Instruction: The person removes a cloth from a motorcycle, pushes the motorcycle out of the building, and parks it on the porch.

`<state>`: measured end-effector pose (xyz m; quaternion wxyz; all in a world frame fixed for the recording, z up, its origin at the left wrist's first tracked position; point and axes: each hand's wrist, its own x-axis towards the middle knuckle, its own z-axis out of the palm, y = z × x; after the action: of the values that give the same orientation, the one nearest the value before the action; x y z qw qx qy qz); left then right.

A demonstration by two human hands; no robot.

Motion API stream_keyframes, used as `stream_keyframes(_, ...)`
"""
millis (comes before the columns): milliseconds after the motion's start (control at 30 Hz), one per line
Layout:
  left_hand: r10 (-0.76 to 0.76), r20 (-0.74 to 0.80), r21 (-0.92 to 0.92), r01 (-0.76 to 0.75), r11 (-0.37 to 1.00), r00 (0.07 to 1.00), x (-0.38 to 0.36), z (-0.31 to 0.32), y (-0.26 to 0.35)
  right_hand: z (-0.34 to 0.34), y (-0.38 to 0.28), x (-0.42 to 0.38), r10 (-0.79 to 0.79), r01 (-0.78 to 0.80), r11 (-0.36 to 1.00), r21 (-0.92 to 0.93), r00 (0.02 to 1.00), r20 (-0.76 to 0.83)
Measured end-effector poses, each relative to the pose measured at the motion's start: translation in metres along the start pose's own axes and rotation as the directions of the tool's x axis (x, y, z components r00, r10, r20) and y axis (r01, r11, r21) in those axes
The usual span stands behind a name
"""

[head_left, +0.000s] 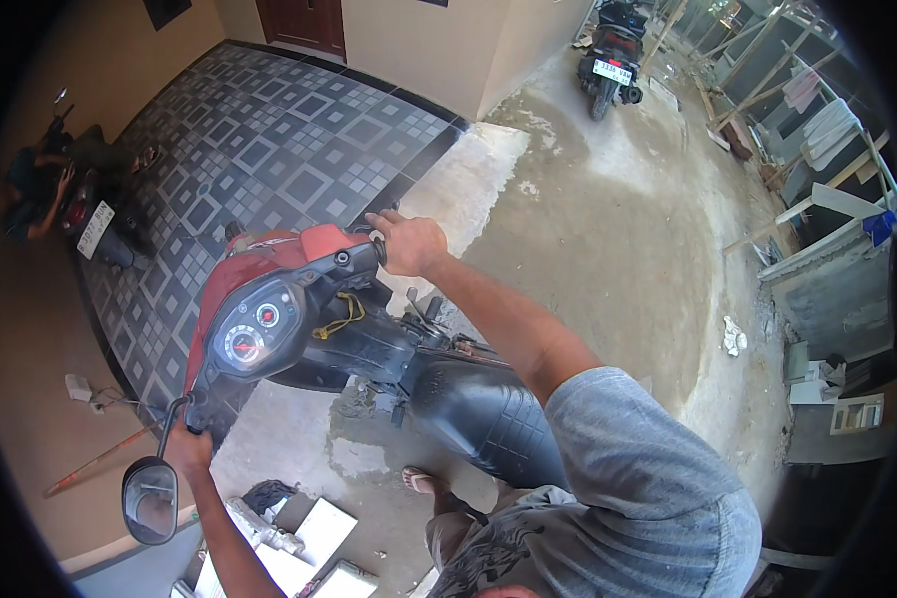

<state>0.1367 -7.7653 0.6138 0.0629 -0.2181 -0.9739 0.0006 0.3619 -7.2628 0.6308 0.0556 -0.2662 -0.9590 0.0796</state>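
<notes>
A red and black motorbike (pixel 369 344) stands in front of me, and I am on its left side, one sandalled foot on the ground. My left hand (pixel 187 448) is wrapped round the left handlebar grip, just by the round-cornered mirror (pixel 150 500). On the right handlebar grip (pixel 380 249) lies my right hand (pixel 409 245), closed over it with some fingers reaching forward by the lever. Between both hands sits the dial cluster (pixel 257 329). A yellow cord (pixel 341 317) hangs below the handlebar. The black seat (pixel 483 414) is close to my body.
Patterned tiles (pixel 269 159) cover the porch ahead; rough concrete (pixel 608 259) runs to the right. A second motorbike (pixel 613 60) is parked at the back. Another person (pixel 45 189) is beside a motorbike (pixel 100 224) at left. White boards (pixel 319 533) lie near my left arm.
</notes>
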Motion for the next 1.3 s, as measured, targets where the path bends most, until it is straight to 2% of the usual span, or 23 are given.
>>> stream_keyframes(133,-0.062,0.103,0.030,0.059,0.998,0.993,0.002,-0.008,0.003,-0.012,-0.005,0.001,0.017,-0.018,1.000,0.017,0.998,0.056)
stream_keyframes(233,-0.042,0.049,-0.072,0.046,0.996,0.998,0.001,-0.004,-0.009,-0.006,-0.018,0.000,0.012,-0.012,1.000,0.004,1.000,0.007)
stream_keyframes(267,-0.043,0.079,-0.086,0.049,0.995,0.996,0.001,-0.007,-0.009,-0.004,-0.017,0.001,-0.004,0.004,1.000,-0.005,1.000,-0.005)
stream_keyframes(367,0.019,0.069,-0.102,-0.012,0.995,0.997,0.002,-0.002,-0.018,-0.011,-0.020,0.002,-0.002,0.002,1.000,0.010,0.999,0.038)
stream_keyframes(400,0.002,0.089,-0.108,0.008,0.994,0.996,0.003,0.000,-0.021,-0.020,-0.024,0.001,0.012,-0.015,0.999,0.035,0.997,0.074)
stream_keyframes(467,0.009,0.065,-0.174,0.002,0.985,0.998,0.006,0.000,-0.027,-0.010,-0.029,0.005,-0.010,0.012,0.999,-0.039,0.998,0.064)
stream_keyframes(500,0.062,-0.001,-0.250,-0.061,0.966,0.998,0.008,0.015,-0.038,-0.014,-0.032,0.005,-0.010,0.013,0.999,-0.049,0.999,0.050)
stream_keyframes(633,-0.033,0.117,-0.099,0.044,0.994,0.993,0.011,0.000,-0.033,-0.023,-0.033,0.007,-0.032,0.031,0.999,0.010,0.996,0.080)
stream_keyframes(733,-0.002,0.178,-0.178,0.035,0.983,0.984,0.028,0.001,-0.046,-0.048,-0.055,0.007,-0.011,0.010,1.000,0.012,0.995,0.101)
stream_keyframes(767,0.093,0.064,-0.296,-0.070,0.953,0.994,0.030,0.023,-0.065,-0.033,-0.050,0.012,-0.039,0.038,0.999,0.011,0.998,0.044)
stream_keyframes(833,0.116,-0.088,-0.433,-0.143,0.890,0.989,0.047,0.025,-0.070,-0.040,-0.063,0.029,0.030,-0.035,0.999,0.035,0.991,0.129)
stream_keyframes(867,0.146,-0.004,-0.234,-0.143,0.962,0.989,0.051,0.025,-0.081,-0.042,-0.067,0.032,0.017,-0.022,0.999,0.041,0.992,0.128)
stream_keyframes(933,0.156,0.176,0.178,-0.188,0.966,0.972,0.059,0.030,-0.101,-0.041,-0.071,0.030,0.004,-0.010,0.999,0.044,0.991,0.137)
stream_keyframes(1033,0.299,0.117,0.289,-0.321,0.902,0.947,0.065,0.028,-0.107,-0.036,-0.073,0.035,-0.064,0.065,0.998,0.023,0.998,-0.005)
stream_keyframes(1067,0.404,0.082,0.306,-0.408,0.860,0.911,0.061,0.026,-0.113,-0.034,-0.074,0.038,-0.068,0.069,0.997,0.025,0.997,-0.019)
stream_keyframes(1100,0.346,0.219,0.342,-0.405,0.848,0.912,0.060,0.026,-0.115,-0.033,-0.076,0.042,-0.074,0.074,0.997,0.032,0.997,-0.003)
stream_keyframes(1167,0.202,0.465,0.398,-0.408,0.822,0.862,0.070,0.074,-0.143,-0.042,-0.084,0.044,-0.084,0.083,0.996,0.034,0.996,0.023)
stream_keyframes(1200,0.320,0.357,0.478,-0.465,0.745,0.878,0.068,0.117,-0.171,-0.042,-0.085,0.048,-0.107,0.107,0.994,0.010,0.994,0.001)
stream_keyframes(1300,0.229,0.030,0.425,-0.219,0.878,0.973,0.035,0.159,-0.177,-0.059,-0.098,0.059,-0.135,0.136,0.991,-0.014,0.989,0.063)
